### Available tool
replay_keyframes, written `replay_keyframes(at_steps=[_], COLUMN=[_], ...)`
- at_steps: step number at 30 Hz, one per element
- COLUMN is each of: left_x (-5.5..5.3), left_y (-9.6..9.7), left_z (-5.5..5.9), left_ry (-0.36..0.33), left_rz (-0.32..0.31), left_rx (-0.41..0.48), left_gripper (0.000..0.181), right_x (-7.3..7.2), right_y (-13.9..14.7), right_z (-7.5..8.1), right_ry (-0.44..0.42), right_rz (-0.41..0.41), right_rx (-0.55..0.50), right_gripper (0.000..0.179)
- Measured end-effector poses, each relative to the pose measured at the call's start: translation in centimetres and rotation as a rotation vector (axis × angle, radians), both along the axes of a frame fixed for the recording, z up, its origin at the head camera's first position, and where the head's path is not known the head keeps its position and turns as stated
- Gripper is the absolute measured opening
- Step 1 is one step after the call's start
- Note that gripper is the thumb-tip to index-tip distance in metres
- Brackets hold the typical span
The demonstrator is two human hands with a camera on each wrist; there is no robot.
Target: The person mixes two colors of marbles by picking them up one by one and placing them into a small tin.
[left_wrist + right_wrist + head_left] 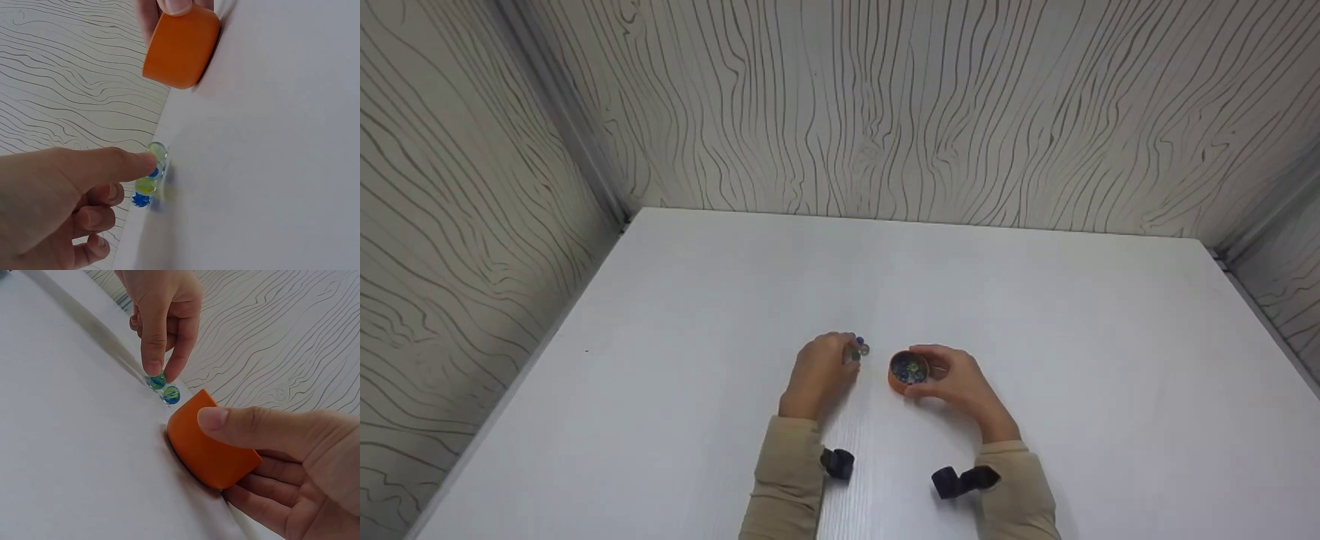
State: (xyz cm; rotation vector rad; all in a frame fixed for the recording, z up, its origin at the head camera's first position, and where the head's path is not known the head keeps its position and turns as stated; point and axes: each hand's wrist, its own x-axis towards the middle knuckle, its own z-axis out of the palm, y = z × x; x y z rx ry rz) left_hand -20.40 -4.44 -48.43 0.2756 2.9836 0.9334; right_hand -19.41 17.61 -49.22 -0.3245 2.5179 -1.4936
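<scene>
My left hand is at a small cluster of glass marbles on the white table. Thumb and index finger pinch a green-and-blue marble, and the other fingers curl loosely. Beside it lies another marble; a blue one shows low in the cluster in the left wrist view, where my thumb hides part of the group. To the right, my right hand grips a small orange cup, thumb on the near side and fingers around the far side. The cup stands upright on the table with several marbles inside.
The white table reaches back to a wall with a wood-grain pattern. A similar panel borders it on the left. Black wrist cameras sit on both sleeves, close above the tabletop.
</scene>
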Motion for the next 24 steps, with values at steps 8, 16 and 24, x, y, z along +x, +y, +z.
replay_keyframes(at_steps=[8, 16, 24], left_x=[0.16, 0.11, 0.06], left_y=[-0.06, -0.11, -0.06], left_z=[-0.18, -0.20, -0.17], left_ry=[0.032, 0.042, 0.043], left_rz=[-0.011, -0.018, -0.019], left_rx=[0.010, -0.002, -0.020], left_gripper=[0.019, 0.018, 0.014], right_x=[0.03, 0.05, 0.10], right_y=[-0.31, -0.40, -0.42], right_z=[0.02, 0.10, 0.14], right_ry=[-0.030, -0.038, -0.044], right_rz=[-0.043, -0.058, -0.063], right_rx=[0.013, 0.018, 0.012], right_gripper=[0.068, 0.068, 0.067])
